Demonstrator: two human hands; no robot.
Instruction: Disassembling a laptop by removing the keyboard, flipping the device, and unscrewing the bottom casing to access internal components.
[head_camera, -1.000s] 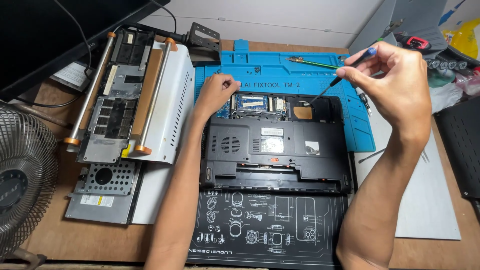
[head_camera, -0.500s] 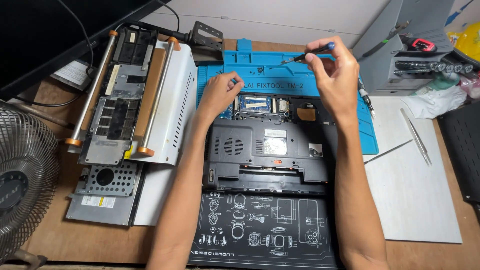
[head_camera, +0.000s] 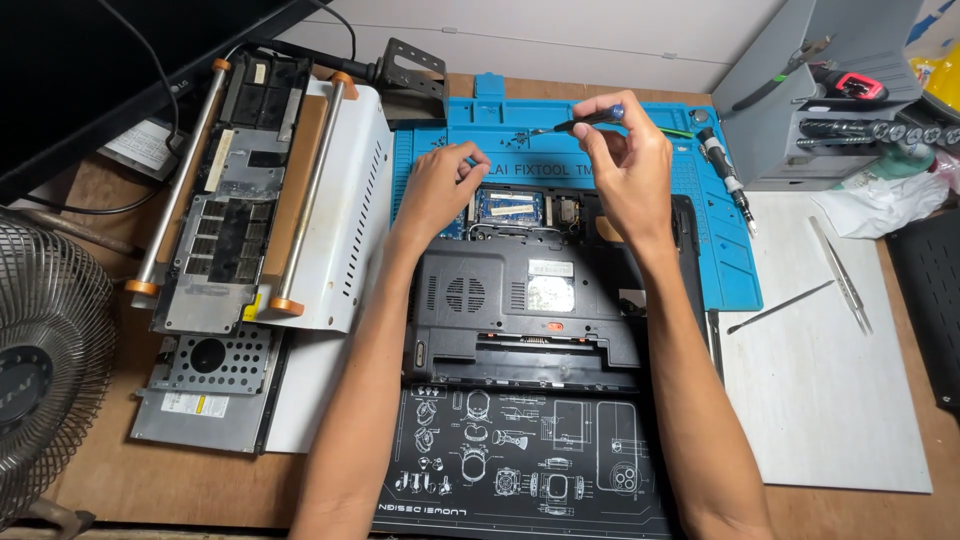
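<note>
We find the right hand (head_camera: 625, 165) with fingers clamped on a small screwdriver (head_camera: 580, 122), its tip pointing toward nine o'clock over the blue mat (head_camera: 735, 265). The left hand (head_camera: 440, 185), fingers curled together, rests on the upturned laptop base (head_camera: 520, 310) at its eleven o'clock corner. Tweezers (head_camera: 840, 275) lie at three o'clock.

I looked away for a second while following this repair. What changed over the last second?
The right hand swung the screwdriver from the right side of the blue mat leftward, its tip now over the mat's top edge. The left hand stayed at the opened laptop, near its exposed compartment. Nothing was let go.
</note>
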